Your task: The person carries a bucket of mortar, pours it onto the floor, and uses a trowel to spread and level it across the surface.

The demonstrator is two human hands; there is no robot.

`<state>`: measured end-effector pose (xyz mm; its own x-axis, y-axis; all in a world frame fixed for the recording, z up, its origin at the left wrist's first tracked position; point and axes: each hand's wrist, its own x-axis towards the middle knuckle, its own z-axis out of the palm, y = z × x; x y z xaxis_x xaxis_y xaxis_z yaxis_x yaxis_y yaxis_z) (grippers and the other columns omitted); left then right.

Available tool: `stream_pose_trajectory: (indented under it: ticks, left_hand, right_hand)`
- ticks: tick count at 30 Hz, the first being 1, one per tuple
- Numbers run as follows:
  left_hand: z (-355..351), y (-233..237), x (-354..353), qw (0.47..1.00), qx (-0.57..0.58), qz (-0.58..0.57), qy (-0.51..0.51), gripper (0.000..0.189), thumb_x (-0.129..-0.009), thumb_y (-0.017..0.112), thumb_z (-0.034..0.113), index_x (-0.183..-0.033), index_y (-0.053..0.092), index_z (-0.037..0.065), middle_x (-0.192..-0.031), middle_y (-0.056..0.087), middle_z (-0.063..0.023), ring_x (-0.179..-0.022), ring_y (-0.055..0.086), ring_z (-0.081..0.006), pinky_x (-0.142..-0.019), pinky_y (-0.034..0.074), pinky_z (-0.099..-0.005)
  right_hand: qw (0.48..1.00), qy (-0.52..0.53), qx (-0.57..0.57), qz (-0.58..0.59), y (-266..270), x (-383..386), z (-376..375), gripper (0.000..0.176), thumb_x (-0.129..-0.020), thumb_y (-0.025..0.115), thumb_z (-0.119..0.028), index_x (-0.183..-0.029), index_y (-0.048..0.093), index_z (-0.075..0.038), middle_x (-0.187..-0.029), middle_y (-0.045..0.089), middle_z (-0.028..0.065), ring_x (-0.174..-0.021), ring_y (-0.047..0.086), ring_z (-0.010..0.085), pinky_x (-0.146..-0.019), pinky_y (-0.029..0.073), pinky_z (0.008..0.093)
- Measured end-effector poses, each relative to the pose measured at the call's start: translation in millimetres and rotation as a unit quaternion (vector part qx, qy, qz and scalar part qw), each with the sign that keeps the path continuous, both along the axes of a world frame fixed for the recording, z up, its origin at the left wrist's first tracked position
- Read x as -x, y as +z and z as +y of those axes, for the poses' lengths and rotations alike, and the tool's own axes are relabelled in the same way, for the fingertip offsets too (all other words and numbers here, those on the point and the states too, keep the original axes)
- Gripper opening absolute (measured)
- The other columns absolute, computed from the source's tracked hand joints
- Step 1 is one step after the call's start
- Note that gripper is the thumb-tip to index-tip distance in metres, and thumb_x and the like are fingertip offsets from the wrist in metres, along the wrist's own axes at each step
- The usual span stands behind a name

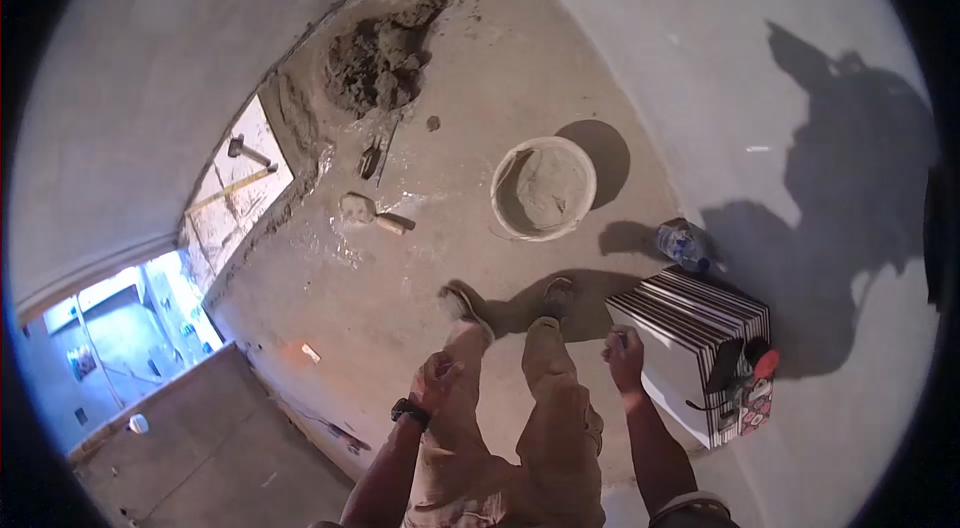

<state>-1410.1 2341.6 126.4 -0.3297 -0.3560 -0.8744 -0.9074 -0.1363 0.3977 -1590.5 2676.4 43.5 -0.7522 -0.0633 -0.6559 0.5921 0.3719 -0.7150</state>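
My left hand [437, 380], with a black watch at the wrist, is held over my left thigh, its fingers curled in with nothing showing in them. Beside the stacked tiles [665, 363], my right hand [624, 358] is likewise closed, with nothing visible in it. Ahead of my feet stands a round bucket [545, 190] containing a grey mix. A trowel [375, 213] with a wooden handle lies on the wet floor to its left.
A dark mortar heap [380, 58] lies farther ahead by the wall. A hammer [250, 152] rests on a pale laid tile [215, 233] at left. Near the right wall is a plastic bottle [683, 244]. A doorway [120, 338] opens at lower left.
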Motion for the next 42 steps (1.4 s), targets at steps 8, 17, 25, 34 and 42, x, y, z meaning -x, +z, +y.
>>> stream_pose_trajectory:
  ticks: [8,17,25,34,42]
  left_hand:
    - [-67.1,-11.8,-31.6,0.999,-0.022,0.021,0.042,0.05,-0.088,0.069,0.031,-0.121,0.055,-0.004,-0.117,0.063,-0.0166,-0.105,0.064,-0.0253,-0.089,0.052,-0.0347]
    - [-195.7,-57.6,-120.3,0.996,0.037,-0.051,0.063,0.049,-0.086,0.071,0.033,-0.118,0.058,-0.001,-0.112,0.066,-0.0171,-0.102,0.066,-0.0268,-0.084,0.054,-0.035]
    - [-254.0,-62.1,-111.2,0.993,0.044,-0.054,0.093,0.053,-0.085,0.07,0.039,-0.116,0.059,-0.002,-0.112,0.066,-0.0171,-0.103,0.065,-0.0277,-0.085,0.054,-0.037]
    - [-224.0,-46.6,-63.5,0.993,-0.013,0.02,0.115,0.051,-0.088,0.067,0.038,-0.121,0.058,0.0,-0.118,0.063,-0.0191,-0.107,0.064,-0.0298,-0.091,0.051,-0.0384]
    - [-243.3,-6.3,-108.8,0.989,0.099,-0.072,0.086,0.056,-0.086,0.067,0.041,-0.12,0.058,-0.002,-0.118,0.064,-0.0196,-0.108,0.063,-0.0287,-0.092,0.051,-0.0379]
  right_hand:
    - [0.863,0.453,-0.196,0.111,-96.3,40.1,-175.1,0.038,-0.086,0.065,-0.028,-0.113,0.055,-0.002,-0.097,0.066,0.0188,-0.091,0.066,0.031,-0.076,0.053,0.0434]
    - [0.771,0.475,-0.405,0.124,-220.9,47.5,-302.4,0.044,-0.081,0.07,-0.036,-0.1,0.058,0.001,-0.096,0.065,0.0207,-0.095,0.063,0.038,-0.083,0.05,0.0467]
    - [0.861,0.364,-0.331,0.13,-155.6,73.3,-279.8,0.044,-0.08,0.072,-0.041,-0.089,0.056,-0.001,-0.08,0.063,0.0199,-0.077,0.061,0.0402,-0.068,0.047,0.0461]
    - [0.899,0.316,-0.25,0.174,-44.7,147.0,-194.2,0.04,-0.094,0.056,-0.03,-0.072,0.056,0.003,-0.062,0.053,0.021,-0.055,0.049,0.0253,-0.056,0.038,0.0427]
    - [0.895,0.315,-0.262,0.177,-80.4,114.0,-141.9,0.037,-0.095,0.053,-0.03,-0.084,0.063,0.005,-0.07,0.061,0.0229,-0.065,0.059,0.0388,-0.06,0.043,0.0428]
